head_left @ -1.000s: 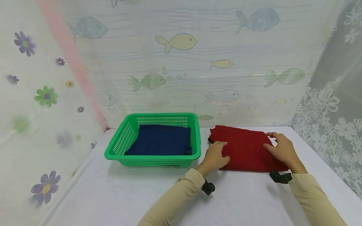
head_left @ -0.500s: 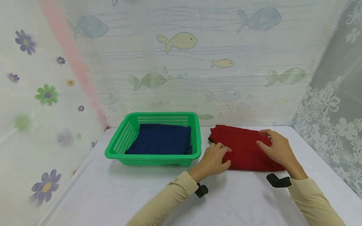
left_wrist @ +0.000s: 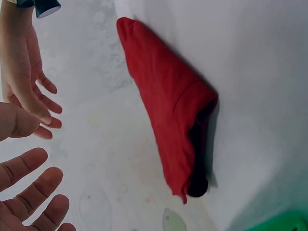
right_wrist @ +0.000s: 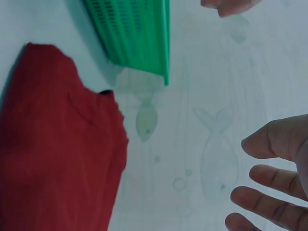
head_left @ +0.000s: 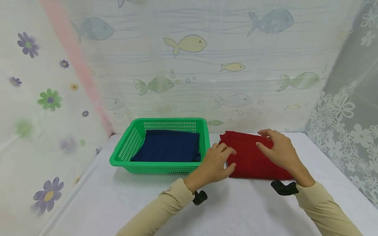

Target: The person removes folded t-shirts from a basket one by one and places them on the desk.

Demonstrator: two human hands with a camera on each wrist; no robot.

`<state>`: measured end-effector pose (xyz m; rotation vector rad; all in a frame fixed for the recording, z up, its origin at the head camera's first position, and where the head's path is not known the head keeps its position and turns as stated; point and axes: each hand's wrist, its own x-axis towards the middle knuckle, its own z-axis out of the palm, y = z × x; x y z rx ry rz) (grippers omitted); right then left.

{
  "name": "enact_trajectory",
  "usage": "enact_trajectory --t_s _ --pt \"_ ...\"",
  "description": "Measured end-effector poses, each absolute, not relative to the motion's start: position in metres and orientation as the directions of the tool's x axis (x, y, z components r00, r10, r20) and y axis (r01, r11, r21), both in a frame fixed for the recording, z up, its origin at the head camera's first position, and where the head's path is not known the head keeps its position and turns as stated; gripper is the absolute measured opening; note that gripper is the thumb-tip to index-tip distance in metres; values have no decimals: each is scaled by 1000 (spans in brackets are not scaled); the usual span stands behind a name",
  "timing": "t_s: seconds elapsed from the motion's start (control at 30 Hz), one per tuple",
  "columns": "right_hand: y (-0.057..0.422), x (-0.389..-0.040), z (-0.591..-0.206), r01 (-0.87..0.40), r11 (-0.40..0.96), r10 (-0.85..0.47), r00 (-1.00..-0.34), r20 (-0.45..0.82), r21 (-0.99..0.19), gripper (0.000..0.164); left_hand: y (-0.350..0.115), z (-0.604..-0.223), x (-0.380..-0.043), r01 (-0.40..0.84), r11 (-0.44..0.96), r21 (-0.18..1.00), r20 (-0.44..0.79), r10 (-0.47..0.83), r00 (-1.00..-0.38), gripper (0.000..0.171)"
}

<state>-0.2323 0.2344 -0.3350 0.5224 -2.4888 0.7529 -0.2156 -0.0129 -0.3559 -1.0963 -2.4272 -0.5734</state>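
Note:
A folded red cloth (head_left: 248, 155) lies on the table to the right of the basket; the left wrist view shows a dark opening along one side of the red cloth (left_wrist: 163, 101). My left hand (head_left: 211, 164) hovers between the basket and the cloth, its fingers loosely bent and holding nothing. Above the right part of the cloth is my right hand (head_left: 279, 152), fingers spread and apart from the fabric in the right wrist view. Inside the green basket (head_left: 165, 166) rests a folded navy blue cloth (head_left: 168, 146).
The white table (head_left: 141, 200) spreads out in front of the basket. A curtain with printed fish (head_left: 192, 43) hangs behind it, and flowered sheets close off both sides. Each wrist carries a black camera mount (head_left: 284, 187).
Both hands have lifted off the red cloth and shifted to the left. The left hand has come close to the basket's right side. The red cloth and the basket stay where they were.

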Motion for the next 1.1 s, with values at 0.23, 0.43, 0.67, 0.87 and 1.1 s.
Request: enact_trajectory --t_s 0.23,0.43,0.67,0.87,1.1 --pt "213 -235 -323 -536 744 -262 -783 564 -399 35 -37 -344 -219 772 601 207 581 559 -591 25" --pt "193 -242 -316 -562 725 -315 -785 534 -399 35 -61 -341 -220 734 623 271 577 506 -642 24" --pt "171 -248 -310 -605 679 -374 -773 513 -416 35 -90 -334 -223 700 616 361 571 448 -688 24" --pt "151 -251 -304 -617 637 -404 -778 481 -462 38 -108 -329 -228 667 628 401 548 419 -724 26" --pt "131 -254 -299 -583 602 -392 -811 434 -545 40 -135 -322 -235 625 558 546 497 385 -778 28"
